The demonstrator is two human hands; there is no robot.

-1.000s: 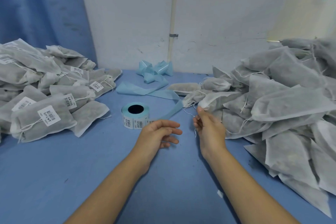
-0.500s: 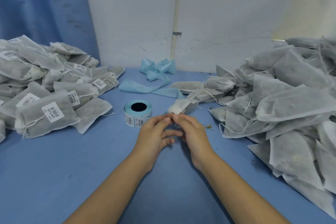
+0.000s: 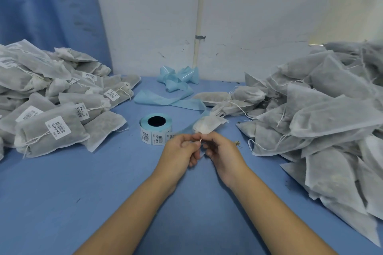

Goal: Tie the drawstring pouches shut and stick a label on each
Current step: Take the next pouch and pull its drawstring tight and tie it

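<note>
On the blue counter (image 3: 62, 203) the unlabelled pouches (image 3: 331, 109) were heaped at my right, the labelled pouches (image 3: 51, 130) at my left, all filled with something dark under thin cloth. The label roll (image 3: 156, 131) stood between them. Beside it was one pouch (image 3: 207, 125); my left hand (image 3: 179, 153) and right hand (image 3: 224, 152) pinched its drawstring (image 3: 200, 140) with curled fingers (image 3: 186, 143).

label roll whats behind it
Behind the label roll a pale blue strip lies flat on the table; farther back a crumpled heap of it sits near the wall. The strip's near end is hidden behind the held pouch.
</note>
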